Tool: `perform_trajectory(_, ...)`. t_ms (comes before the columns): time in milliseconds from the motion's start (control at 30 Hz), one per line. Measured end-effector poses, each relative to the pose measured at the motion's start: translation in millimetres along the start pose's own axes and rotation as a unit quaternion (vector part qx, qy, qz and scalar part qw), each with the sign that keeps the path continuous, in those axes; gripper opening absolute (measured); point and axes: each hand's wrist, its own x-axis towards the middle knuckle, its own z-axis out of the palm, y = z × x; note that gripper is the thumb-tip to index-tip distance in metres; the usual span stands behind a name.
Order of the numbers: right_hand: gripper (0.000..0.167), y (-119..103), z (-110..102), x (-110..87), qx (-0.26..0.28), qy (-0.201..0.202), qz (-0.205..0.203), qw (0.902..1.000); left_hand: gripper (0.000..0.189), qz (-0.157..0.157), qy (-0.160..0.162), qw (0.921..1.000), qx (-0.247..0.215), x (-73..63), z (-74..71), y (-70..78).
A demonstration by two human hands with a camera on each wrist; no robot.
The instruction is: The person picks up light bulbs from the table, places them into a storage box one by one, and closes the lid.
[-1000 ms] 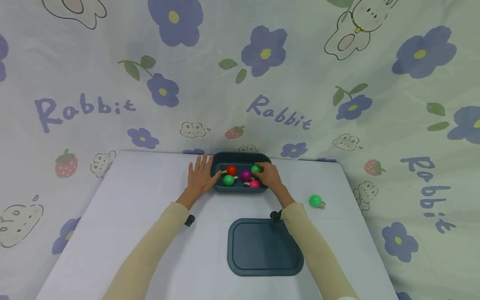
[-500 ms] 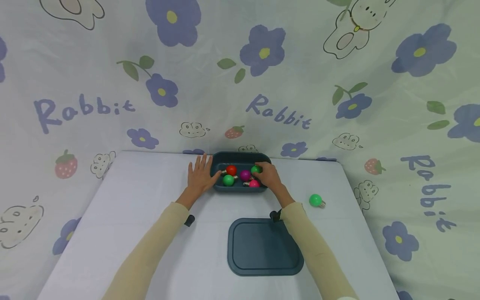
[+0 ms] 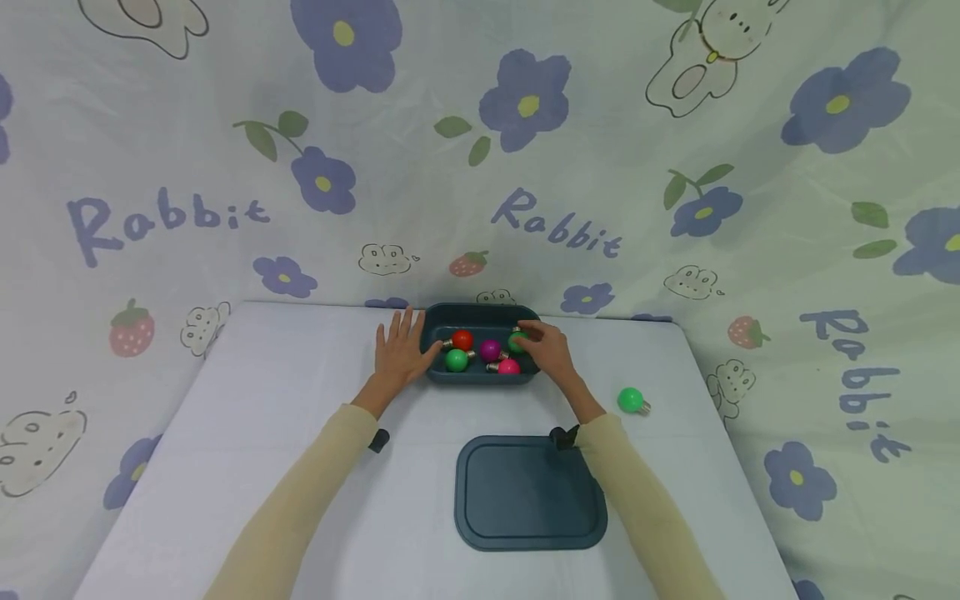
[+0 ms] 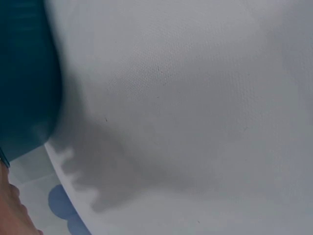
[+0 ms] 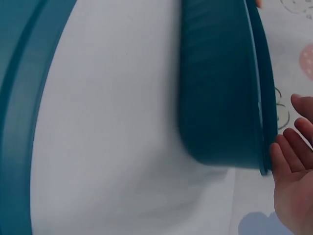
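A dark teal bin (image 3: 480, 379) stands at the back of the table with several toy bulbs in it. Among them are a red bulb (image 3: 462, 340), a green bulb (image 3: 457, 360), a purple bulb (image 3: 491, 350) and a pink bulb (image 3: 509, 367). My left hand (image 3: 401, 354) rests against the bin's left end, fingers straight and spread, thumb at the rim. At the right end, my right hand (image 3: 551, 346) is over the rim beside another green bulb (image 3: 517, 341), partly covered by the hand. In the right wrist view its fingers (image 5: 293, 142) look loose, with no bulb visible between them.
A flat teal lid (image 3: 531, 500) lies on the white table (image 3: 337, 517) in front of the bin, partly under the right forearm. One loose green bulb (image 3: 631, 400) lies to the right. Behind the table hangs a patterned curtain (image 3: 420, 150).
My right hand has shifted slightly to the right and its fingers have loosened from the green bulb. That bulb's metal base now shows, pointing away. The left hand has stayed in place.
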Motion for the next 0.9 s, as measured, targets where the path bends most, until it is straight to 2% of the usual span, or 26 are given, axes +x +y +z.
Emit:
perform_trajectory(200,0.041,2.2,-22.1,-12.1,0.059,0.007,0.025,0.9979,0.082,0.001,0.003,1.0000,-0.006,-0.3,-0.1,-0.8)
perform_trajectory(367,0.040,12.0,-44.6,-23.5,0.081,0.019,0.015,0.9964,0.082,0.002,0.009,0.9999,-0.012,-1.5,-1.1,-0.1)
perform_trajectory(567,0.043,27.3,-74.1,-43.5,0.082,0.032,0.009,0.9961,0.082,0.002,0.007,0.9999,-0.009,-0.4,0.2,0.5)
perform_trajectory(900,0.046,57.8,-123.4,-84.6,0.077,0.085,0.057,0.9918,0.082,0.005,0.011,0.9999,-0.010,0.4,2.2,-1.7)
